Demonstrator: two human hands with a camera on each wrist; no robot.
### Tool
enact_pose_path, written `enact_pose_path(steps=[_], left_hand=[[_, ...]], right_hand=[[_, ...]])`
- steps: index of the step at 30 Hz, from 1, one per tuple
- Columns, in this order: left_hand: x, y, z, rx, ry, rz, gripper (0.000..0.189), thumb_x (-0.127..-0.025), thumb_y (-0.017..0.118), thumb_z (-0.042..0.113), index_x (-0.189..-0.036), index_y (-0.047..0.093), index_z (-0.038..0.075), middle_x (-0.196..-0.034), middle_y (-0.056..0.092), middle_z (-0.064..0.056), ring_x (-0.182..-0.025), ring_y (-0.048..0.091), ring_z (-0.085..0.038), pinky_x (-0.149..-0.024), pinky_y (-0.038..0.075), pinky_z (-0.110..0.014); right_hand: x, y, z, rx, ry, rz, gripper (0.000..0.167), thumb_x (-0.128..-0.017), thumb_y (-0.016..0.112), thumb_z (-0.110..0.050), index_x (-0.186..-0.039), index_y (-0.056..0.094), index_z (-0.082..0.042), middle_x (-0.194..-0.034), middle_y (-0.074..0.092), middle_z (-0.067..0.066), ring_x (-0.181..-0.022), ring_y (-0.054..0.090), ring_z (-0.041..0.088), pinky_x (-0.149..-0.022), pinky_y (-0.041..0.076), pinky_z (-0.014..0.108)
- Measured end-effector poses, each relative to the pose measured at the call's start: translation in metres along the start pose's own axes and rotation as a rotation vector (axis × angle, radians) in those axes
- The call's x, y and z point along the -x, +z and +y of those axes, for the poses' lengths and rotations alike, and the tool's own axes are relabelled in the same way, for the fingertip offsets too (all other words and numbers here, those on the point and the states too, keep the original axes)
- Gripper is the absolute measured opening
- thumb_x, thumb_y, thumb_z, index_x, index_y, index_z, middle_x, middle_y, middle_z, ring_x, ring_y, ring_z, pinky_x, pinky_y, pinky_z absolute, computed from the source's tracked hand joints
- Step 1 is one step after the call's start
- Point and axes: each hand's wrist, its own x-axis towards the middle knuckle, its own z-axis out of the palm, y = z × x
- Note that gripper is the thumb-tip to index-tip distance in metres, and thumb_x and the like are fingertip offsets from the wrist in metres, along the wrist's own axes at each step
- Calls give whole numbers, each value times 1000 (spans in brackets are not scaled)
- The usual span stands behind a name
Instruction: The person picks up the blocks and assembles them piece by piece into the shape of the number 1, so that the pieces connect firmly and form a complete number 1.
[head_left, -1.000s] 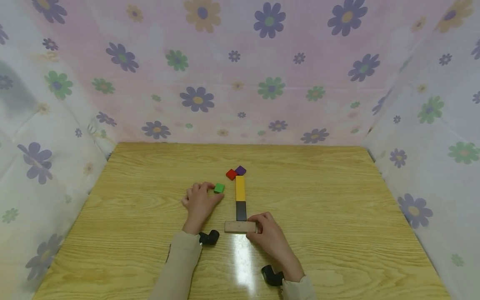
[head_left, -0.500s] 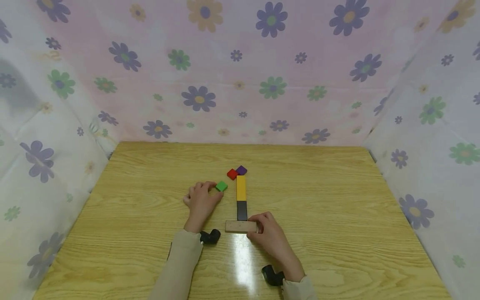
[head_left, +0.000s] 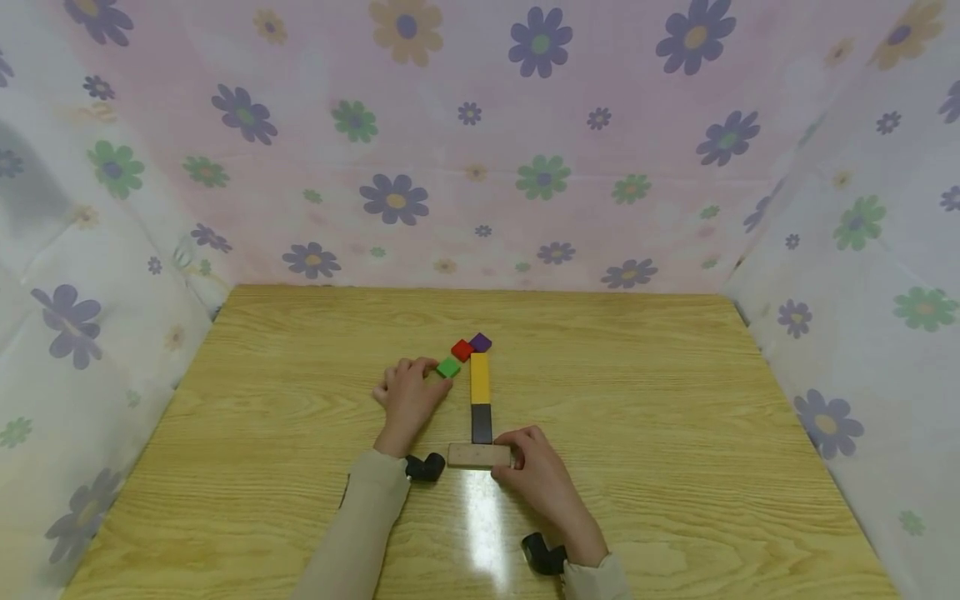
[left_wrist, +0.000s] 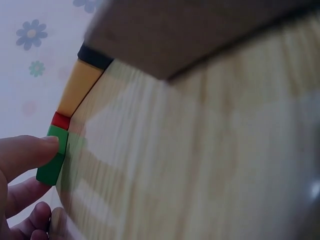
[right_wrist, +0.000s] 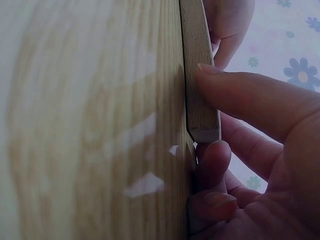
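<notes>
With thumb and forefinger, my left hand (head_left: 410, 396) pinches a small green block (head_left: 448, 367) on the tabletop. Just beyond it lies a red block (head_left: 462, 350), which meets a purple block (head_left: 481, 342). Below these, a yellow block (head_left: 480, 378) and a black block (head_left: 482, 423) stand end to end in a column. A plain wooden block (head_left: 472, 455) lies crosswise at the column's near end. My right hand (head_left: 543, 475) grips that wooden block's right end, thumb on the near side, as the right wrist view also shows.
The wood-grain table (head_left: 637, 375) is enclosed at the back and sides by flowered cloth (head_left: 480, 150). A black wrist-worn piece (head_left: 426, 468) sits by the left sleeve, and another black piece (head_left: 543, 554) by the right sleeve.
My left hand has slid the green block right and away from me, close to the red block, and turned it to a diamond angle. The right hand and the wooden block have stayed put.
</notes>
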Motion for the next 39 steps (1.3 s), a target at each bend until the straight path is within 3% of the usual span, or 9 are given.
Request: enact_pose_path(steps=[18,39], left_hand=[[-2,1,4,29,73,-7,38,-75,65,46,-104,61,21,-101,49,-3,-89,32,-26,-73,11,-49],[-5,2,4,22,65,-12,37,-75,65,47,-103,61,23,-99,49,-2,-87,33,-27,-73,12,-49]], right_hand=[[0,1,2,6,-6,2,31,-73,72,-23,-102,61,-20,-90,44,-1,-67,41,11,-56,35,24],[0,1,2,7,0,-8,32,-74,72,-24,-103,61,-18,-91,44,-2,-67,41,11,-55,35,24]])
